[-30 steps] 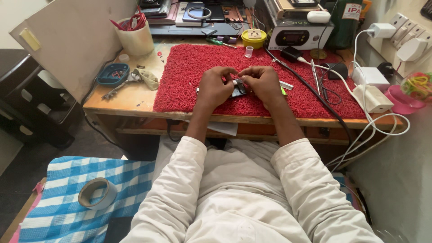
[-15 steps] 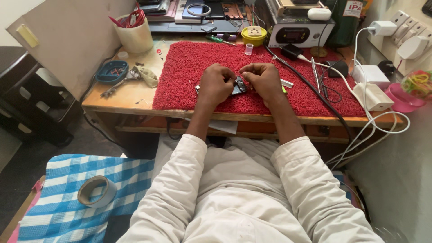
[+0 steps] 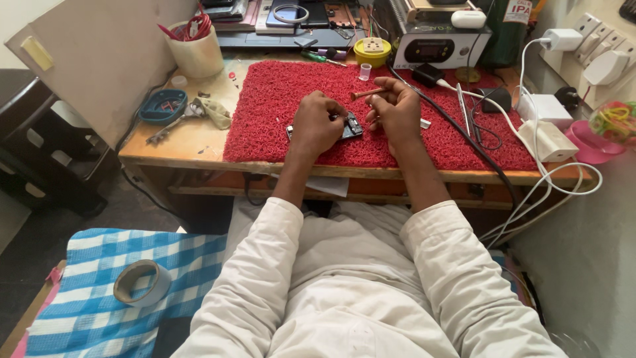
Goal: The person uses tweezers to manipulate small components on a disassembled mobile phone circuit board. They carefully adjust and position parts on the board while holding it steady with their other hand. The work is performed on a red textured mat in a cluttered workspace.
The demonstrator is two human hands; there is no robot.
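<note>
Down on the red bristly mat (image 3: 278, 106), the left hand (image 3: 317, 126) rests knuckles-up with its fingers curled in over a small dark flat device with exposed circuitry (image 3: 350, 126). The device lies flat on the mat, its near end hidden under the left fingers and its far end poking out just to their right; whether those fingers pinch it or only press on it cannot be told. The right hand (image 3: 396, 109) is lifted a little above the mat, just right of the device, its fingers closed narrowly around a slim brown-handled tool (image 3: 368, 93). The tool's handle sticks out to the left past the fingertips, roughly level, ending above the mat beyond the left hand's knuckles; its working tip is hidden inside the grip.

Just beyond the right fingers stand a small clear plastic cup (image 3: 365, 71) and, further back, a round yellow container (image 3: 371, 50). A thick black cable (image 3: 464, 136) runs across the mat just right of the right hand, and white cables (image 3: 530, 192) loop off the wooden table edge (image 3: 199, 154) well to the right. Well left of the left fingers, off the mat, lie a blue oval tray (image 3: 163, 106) and a crumpled pale cloth (image 3: 215, 111), with a cream cup of red-handled tools (image 3: 197, 50) behind them. Near the person's left sleeve, a roll of grey tape (image 3: 141, 282) sits on blue checked fabric (image 3: 86, 311).
</note>
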